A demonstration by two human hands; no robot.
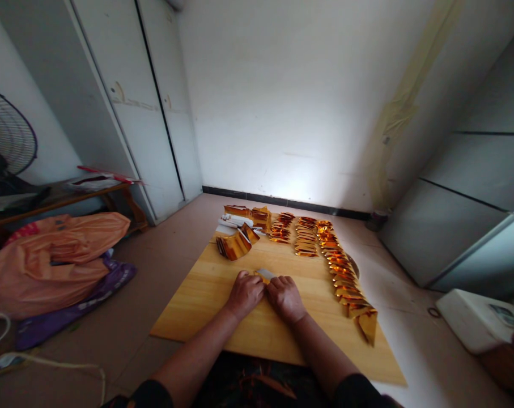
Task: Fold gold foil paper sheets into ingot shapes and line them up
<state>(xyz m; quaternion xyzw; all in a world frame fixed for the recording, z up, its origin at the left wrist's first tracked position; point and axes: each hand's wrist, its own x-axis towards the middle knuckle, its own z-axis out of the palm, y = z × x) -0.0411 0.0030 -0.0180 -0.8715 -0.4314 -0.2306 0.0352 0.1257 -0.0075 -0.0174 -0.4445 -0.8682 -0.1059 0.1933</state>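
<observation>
Partly gold, partly pale grey, a small sheet (264, 274) shows between pinching hands (245, 294).

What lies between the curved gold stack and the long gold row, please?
Two shorter gold rows lie there, side by side on the board, as the head view shows.

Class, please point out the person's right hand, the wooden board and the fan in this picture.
Right hand (287, 297): head view, on the back of the hand.
Wooden board (192, 309): head view, on a bare part near its left side.
Fan (12, 131): head view, on its wire grille.
</observation>
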